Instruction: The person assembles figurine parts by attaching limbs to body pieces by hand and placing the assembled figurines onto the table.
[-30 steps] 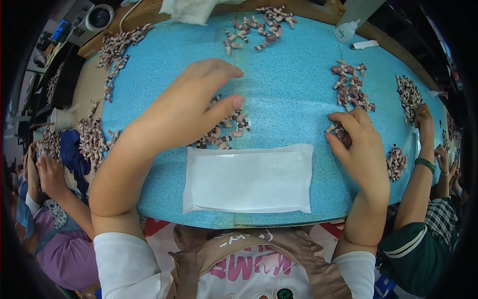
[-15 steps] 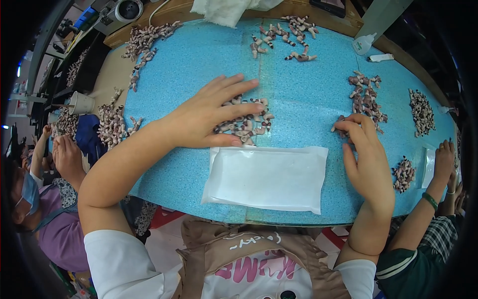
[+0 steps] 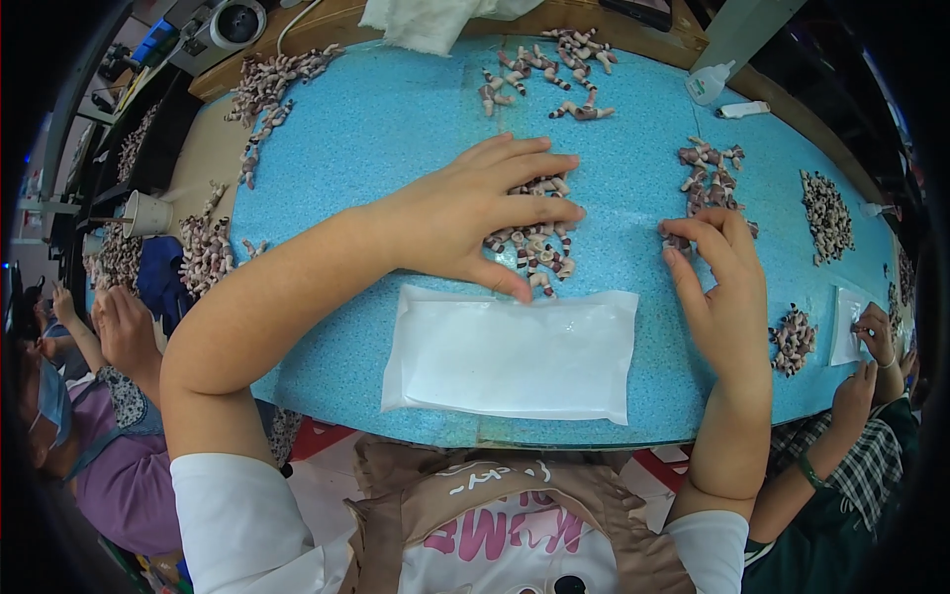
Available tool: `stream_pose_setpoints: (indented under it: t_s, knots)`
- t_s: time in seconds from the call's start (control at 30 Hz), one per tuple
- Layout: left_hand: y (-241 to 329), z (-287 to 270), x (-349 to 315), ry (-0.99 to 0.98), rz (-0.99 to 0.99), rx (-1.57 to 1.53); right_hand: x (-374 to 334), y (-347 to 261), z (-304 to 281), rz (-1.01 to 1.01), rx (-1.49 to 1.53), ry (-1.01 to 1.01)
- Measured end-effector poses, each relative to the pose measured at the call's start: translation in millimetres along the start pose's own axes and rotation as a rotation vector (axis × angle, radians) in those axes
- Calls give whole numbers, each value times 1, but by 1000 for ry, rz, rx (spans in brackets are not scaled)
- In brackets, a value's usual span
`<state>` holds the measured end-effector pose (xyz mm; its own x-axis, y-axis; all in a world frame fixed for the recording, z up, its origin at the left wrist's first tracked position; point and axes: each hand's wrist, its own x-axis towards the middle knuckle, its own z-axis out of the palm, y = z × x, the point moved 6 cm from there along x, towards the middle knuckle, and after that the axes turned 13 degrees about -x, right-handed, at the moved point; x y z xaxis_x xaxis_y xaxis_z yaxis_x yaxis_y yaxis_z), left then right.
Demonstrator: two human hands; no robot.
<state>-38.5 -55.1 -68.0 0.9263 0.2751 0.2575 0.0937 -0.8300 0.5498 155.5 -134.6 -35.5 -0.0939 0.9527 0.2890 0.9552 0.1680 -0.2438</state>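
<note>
My left hand [image 3: 480,213] lies palm down with fingers spread over a small pile of figurine parts [image 3: 544,255]. These are tiny pale and purplish-brown pieces with dark bands, partly hidden under the fingers. To the right, my right hand [image 3: 727,272] pinches one figurine part [image 3: 675,240] between thumb and forefinger, low over the blue mat [image 3: 633,158]. A longer heap of similar parts [image 3: 711,178] lies just beyond that hand. Nearer to me than the left hand is a flat white packet [image 3: 510,356], its far edge close to the left thumb.
More parts [image 3: 534,64] lie loose at the far side, near a white cloth [image 3: 435,20]. Further heaps sit at far left [image 3: 277,79] and right [image 3: 826,218]. A small bottle [image 3: 710,83] stands at back right. Co-workers' hands [image 3: 129,327] are busy on both sides.
My left hand has slid right, and the pile beneath it has shifted right too. The right thumb and forefinger have come together on a part. The whole view has shifted slightly.
</note>
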Motion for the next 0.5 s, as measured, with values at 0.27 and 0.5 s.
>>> stream_pose_setpoints:
  t_s: [0.27,0.5]
  knots:
    - [7,14,25,-25,38,53,4,11,-4,61,59,71]
    - [5,14,40,67,-8,-31,-1,19,3,86,6,9]
